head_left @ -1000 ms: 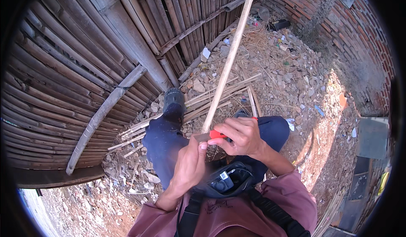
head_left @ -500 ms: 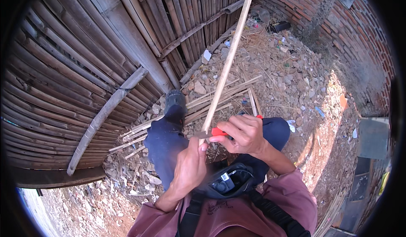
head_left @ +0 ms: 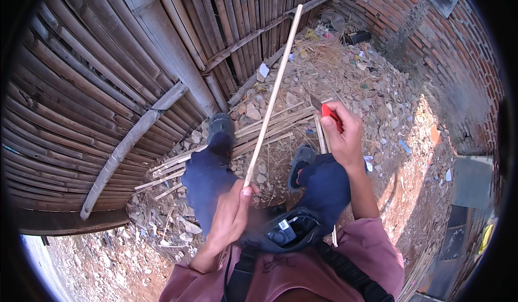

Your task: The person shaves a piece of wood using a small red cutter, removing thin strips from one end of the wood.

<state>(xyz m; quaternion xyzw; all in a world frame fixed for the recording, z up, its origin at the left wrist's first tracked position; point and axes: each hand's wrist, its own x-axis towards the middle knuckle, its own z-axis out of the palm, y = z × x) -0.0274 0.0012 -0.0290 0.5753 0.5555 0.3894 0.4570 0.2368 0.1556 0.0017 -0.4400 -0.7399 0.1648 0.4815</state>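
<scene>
My left hand [head_left: 231, 210] is closed around the lower end of a long, pale wooden strip [head_left: 274, 94], which slants up and away to the right. Raised to the right of the strip, my right hand [head_left: 345, 132] grips a knife [head_left: 332, 117] with a red handle. Its short, dark blade points up and to the left, apart from the strip. Beyond my knees, several similar strips [head_left: 278, 125] lie on the rubble. An open black waist bag [head_left: 294, 229] sits at my lap with a small dark device inside.
A bamboo wall [head_left: 124, 81] with a crossing pole runs along the left. A brick wall [head_left: 448, 48] curves round the far right. Stones and litter cover the ground [head_left: 372, 108]. Grey panels [head_left: 472, 180] stand at the right edge.
My right hand has lifted the knife off the strip and moved it up and right. The strip has swung slightly left and lower in my left hand.
</scene>
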